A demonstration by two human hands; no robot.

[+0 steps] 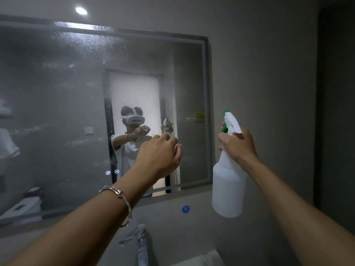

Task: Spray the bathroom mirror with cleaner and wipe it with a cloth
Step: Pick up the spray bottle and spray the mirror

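The wall mirror fills the left and middle of the view, and a fine haze of droplets covers its left and upper parts. My right hand grips the neck of a white spray bottle just right of the mirror's frame, with its green-and-white trigger head pointing left at the glass. My left hand, with a silver bracelet on the wrist, is raised in front of the mirror's lower right part with its fingers curled. I see no cloth in it.
A chrome faucet stands below my arms, with the sink's white rim at the bottom edge. Two lit touch buttons glow on the mirror. A blue sticker marks the wall beneath it. A dark opening lies at far right.
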